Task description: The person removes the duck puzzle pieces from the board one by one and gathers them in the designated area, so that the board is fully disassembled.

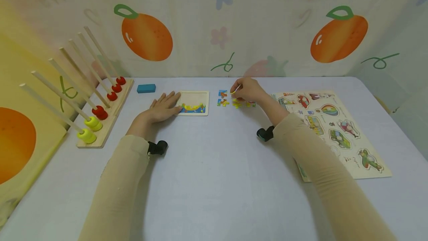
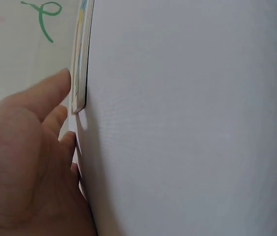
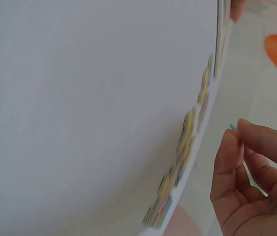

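Note:
A small wooden puzzle tray (image 1: 208,103) lies on the table, its bottom strip filled with blue and yellow pieces. My left hand (image 1: 164,108) rests flat at its left edge, fingers spread, thumb at the lower left corner. In the left wrist view the thumb (image 2: 55,93) is beside the tray's side (image 2: 82,73). Just right of the tray, my right hand (image 1: 249,89) pinches a small puzzle piece (image 1: 233,92) between thumb and fingertips, above several loose puzzle pieces (image 1: 223,102). Fingers hide most of the held piece; only a thin edge shows.
At the left stands a wooden counting rack (image 1: 110,122) with upright pegs and red and yellow beads. A blue block (image 1: 146,88) lies behind my left hand. On the right, under my right forearm, is a picture puzzle board (image 1: 361,166). A patterned curtain (image 1: 194,21) hangs behind the table.

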Tool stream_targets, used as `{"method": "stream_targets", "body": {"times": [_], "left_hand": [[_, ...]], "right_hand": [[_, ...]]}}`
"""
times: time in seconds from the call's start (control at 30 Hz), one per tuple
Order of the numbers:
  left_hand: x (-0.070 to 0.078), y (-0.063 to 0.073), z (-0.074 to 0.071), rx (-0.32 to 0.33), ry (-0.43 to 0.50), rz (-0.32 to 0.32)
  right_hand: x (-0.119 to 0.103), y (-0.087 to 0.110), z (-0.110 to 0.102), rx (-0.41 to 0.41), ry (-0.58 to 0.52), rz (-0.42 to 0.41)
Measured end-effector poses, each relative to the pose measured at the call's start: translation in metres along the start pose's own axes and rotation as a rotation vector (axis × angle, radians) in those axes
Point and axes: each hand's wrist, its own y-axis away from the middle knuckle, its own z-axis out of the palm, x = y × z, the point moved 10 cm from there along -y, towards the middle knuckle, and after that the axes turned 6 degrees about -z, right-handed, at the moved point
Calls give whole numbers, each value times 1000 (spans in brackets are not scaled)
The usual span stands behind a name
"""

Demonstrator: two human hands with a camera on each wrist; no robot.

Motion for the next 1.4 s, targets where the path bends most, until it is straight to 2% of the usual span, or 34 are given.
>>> {"method": "stream_targets", "body": {"times": [0.27,0.7,1.1,1.4], "left_hand": [[-1,-5,1,-2,-26,19],[-1,-7,1,-5,-54,11],[0,-6,0,-7,-54,27],[-2,-5,0,-8,-48,19]], "right_hand": [[-35,-9,36,-36,-49,-69],[-79,-25,92,-151,-38,-129],[-98,-33,119,-185,-60,-176],[-101,-34,128,-217,27,-166]]}}
